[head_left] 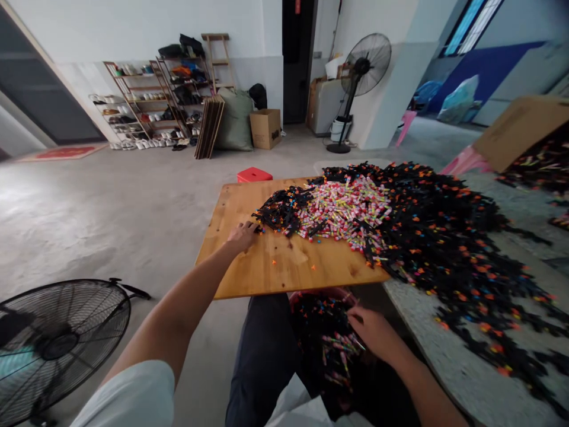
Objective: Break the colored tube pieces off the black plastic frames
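Note:
My left hand (242,235) rests on the wooden board (249,267), its fingers curled at the near-left edge of a heap of small black plastic pieces (280,209) with orange and blue bits. Its fingertips meet a black piece there. Beside that heap lies a mound of pink-and-white tubes (347,204) with red and yellow-green parts. Lower down, my right hand (372,329) hangs over a reddish basket (299,294) below the board's edge, fingers bent together; what they hold is hidden. Black pieces and pink-and-white tubes fill the basket.
A larger black heap (440,219) spreads over the stone-like slab (413,308) at right. A floor fan (57,344) stands at lower left, a red stool (254,174) behind the board. Shoe racks (146,101), a carton (265,128) and a standing fan (362,66) are farther back.

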The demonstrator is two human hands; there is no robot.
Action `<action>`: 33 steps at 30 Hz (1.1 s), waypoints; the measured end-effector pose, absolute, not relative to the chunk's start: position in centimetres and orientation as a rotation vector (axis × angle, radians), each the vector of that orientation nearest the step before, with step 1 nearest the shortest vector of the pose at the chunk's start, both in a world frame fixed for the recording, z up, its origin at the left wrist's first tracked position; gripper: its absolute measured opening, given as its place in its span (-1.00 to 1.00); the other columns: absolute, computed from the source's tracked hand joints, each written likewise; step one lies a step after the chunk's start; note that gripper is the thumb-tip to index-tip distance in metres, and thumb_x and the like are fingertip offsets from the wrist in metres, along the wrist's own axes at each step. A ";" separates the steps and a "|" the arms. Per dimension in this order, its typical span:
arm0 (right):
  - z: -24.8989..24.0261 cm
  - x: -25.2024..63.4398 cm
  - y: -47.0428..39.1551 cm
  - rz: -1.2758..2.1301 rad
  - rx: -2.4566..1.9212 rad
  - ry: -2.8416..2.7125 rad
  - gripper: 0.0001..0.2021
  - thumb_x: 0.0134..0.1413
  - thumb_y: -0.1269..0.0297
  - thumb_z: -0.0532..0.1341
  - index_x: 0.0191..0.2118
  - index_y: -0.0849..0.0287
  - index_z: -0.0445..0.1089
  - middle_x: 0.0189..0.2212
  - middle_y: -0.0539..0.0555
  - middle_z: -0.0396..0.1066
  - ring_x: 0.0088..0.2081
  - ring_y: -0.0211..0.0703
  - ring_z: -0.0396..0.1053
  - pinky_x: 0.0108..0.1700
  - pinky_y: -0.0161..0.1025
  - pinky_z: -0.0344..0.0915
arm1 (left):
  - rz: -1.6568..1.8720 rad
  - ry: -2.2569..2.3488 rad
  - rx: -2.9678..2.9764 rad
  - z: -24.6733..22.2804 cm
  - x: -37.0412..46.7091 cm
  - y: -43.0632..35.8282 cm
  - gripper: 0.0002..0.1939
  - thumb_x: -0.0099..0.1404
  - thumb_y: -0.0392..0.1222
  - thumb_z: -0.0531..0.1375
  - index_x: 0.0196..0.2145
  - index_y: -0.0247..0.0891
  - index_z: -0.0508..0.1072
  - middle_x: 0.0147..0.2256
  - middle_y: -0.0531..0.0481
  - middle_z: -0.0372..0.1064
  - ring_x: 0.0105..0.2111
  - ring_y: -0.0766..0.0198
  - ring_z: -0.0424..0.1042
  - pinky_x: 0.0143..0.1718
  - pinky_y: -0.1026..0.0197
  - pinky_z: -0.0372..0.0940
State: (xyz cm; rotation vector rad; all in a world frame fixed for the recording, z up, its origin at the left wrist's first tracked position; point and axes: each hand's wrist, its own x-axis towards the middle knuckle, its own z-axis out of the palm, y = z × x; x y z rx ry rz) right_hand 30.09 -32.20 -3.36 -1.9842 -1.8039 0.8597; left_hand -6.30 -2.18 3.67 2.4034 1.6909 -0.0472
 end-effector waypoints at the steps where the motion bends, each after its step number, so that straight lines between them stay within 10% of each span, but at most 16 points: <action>1: -2.3 30.1 -30.8 0.810 -1.967 -1.810 -0.65 0.31 0.16 0.03 -0.23 0.07 0.57 -0.26 0.13 0.64 -0.18 0.03 0.58 -0.10 -0.16 0.35 | -0.063 1.708 2.394 3.3 -6.3 -2.3 -0.50 0.30 -0.18 0.30 0.17 -0.28 0.42 0.17 -0.29 0.31 0.13 -0.07 0.25 0.17 0.01 0.20; 11: 2.0 27.7 -12.3 0.236 -2.214 -2.000 -0.55 0.37 0.44 0.01 0.25 0.17 0.43 0.16 0.25 0.50 0.17 -0.02 0.44 0.16 -0.22 0.26 | -0.051 1.677 2.308 3.0 -6.3 -5.9 -0.61 0.31 -0.01 0.24 0.01 -0.27 0.51 -0.03 -0.30 0.44 0.04 -0.11 0.41 0.07 -0.01 0.25; 17: 2.1 26.3 -9.0 0.253 -2.398 -1.980 -0.59 0.34 0.42 0.06 0.20 0.38 0.44 0.02 0.48 0.54 0.06 0.20 0.52 0.07 -0.03 0.34 | 0.471 1.527 1.882 2.1 -7.5 -9.0 -0.78 0.17 -0.18 0.25 -0.20 -0.22 0.50 -0.12 -0.15 0.47 -0.05 0.04 0.42 -0.03 0.11 0.30; 23: 2.9 27.0 -9.4 0.350 -2.498 -2.007 -0.68 0.19 0.31 0.22 -0.05 0.40 0.59 -0.04 0.53 0.56 0.04 0.37 0.54 0.00 0.02 0.39 | 0.934 1.182 1.017 1.6 -6.8 -11.6 -0.71 0.02 -0.19 0.17 -0.24 -0.24 0.43 -0.29 -0.06 0.42 -0.42 0.27 0.38 -0.57 0.31 0.09; 33: 4.0 22.6 -21.5 1.132 -1.337 -1.120 -0.76 0.08 0.09 0.31 -0.27 0.08 0.29 -0.51 -0.03 0.50 -0.56 -0.17 0.42 -0.48 -0.26 0.37 | 1.226 0.690 0.518 4.1 1.0 -17.3 -0.62 0.08 -0.11 0.44 -0.29 -0.22 0.33 -0.41 0.08 0.41 -0.55 0.43 0.32 -0.70 0.41 -0.03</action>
